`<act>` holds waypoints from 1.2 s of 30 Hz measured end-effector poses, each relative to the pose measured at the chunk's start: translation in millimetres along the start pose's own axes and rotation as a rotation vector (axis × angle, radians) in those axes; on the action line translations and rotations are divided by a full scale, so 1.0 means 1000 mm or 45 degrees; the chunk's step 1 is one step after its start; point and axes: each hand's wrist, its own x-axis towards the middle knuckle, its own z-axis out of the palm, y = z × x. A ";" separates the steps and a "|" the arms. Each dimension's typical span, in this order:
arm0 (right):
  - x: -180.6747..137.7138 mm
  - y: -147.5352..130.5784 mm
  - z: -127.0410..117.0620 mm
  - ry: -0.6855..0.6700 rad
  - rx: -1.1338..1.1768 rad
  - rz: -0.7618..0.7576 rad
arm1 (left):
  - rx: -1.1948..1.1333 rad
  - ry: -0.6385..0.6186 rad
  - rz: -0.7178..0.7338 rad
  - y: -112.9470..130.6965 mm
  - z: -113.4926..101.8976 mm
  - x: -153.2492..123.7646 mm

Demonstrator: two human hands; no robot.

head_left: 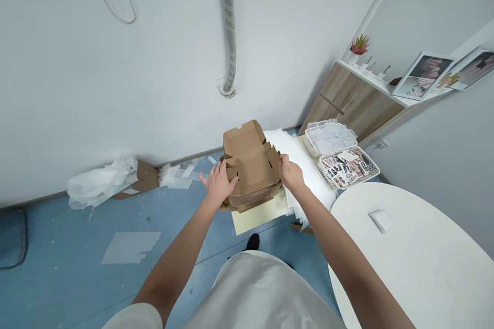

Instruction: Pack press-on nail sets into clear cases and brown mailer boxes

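Note:
A stack of brown cardboard boxes [252, 164], unfolded and nested, rests on a pale yellow tabletop [257, 217]. The top box lies open, its lid panel leaning back toward the wall. At its left edge is my left hand [219, 183], thumb and fingers apart, lying against the side flaps. My right hand [290, 172] has its fingers curled around the flap on the right side of the top box. Part of that flap is hidden behind the fingers.
White sheets [295, 157] lie right of the stack, beside a basket of clear bags [330, 136] and a basket of printed cards [349, 164]. A round white table [417, 262] stands at the right. Plastic wrap [102, 182] and paper scraps litter the blue floor. A wooden cabinet [355, 95] borders the wall.

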 end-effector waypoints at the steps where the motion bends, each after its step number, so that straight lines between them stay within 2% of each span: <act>1: -0.001 -0.001 -0.002 -0.002 -0.014 -0.011 | -0.025 -0.020 -0.022 -0.001 -0.002 0.006; 6: -0.006 -0.004 -0.001 0.028 0.093 -0.070 | -0.101 -0.262 -0.139 -0.007 -0.004 0.034; 10: -0.013 -0.002 0.002 0.258 0.286 -0.154 | -0.108 -0.303 -0.149 -0.011 0.001 0.040; 13: -0.017 0.001 -0.001 0.420 0.453 -0.196 | -0.128 -0.249 -0.168 -0.011 0.005 0.039; 19: -0.022 0.010 -0.008 0.552 0.802 -0.004 | -0.228 0.087 -0.064 -0.010 0.001 0.041; 22: -0.025 0.018 -0.008 0.580 0.909 0.094 | -0.422 0.072 0.027 -0.010 -0.003 0.048; 26: -0.038 0.036 -0.008 0.630 1.012 0.251 | -0.870 -0.123 0.166 -0.001 -0.010 0.053; 29: -0.064 0.055 -0.009 0.641 1.026 0.413 | -1.099 -0.331 0.261 0.021 -0.019 0.050; 31: -0.088 0.070 -0.010 0.670 1.034 0.516 | -1.167 -0.472 0.313 0.042 -0.024 0.047; 33: -0.117 0.085 -0.011 0.747 1.035 0.620 | -1.165 -0.708 0.375 0.069 -0.024 0.044; 36: -0.167 0.107 -0.014 0.884 0.980 0.816 | -1.138 -1.043 0.519 0.117 -0.011 0.037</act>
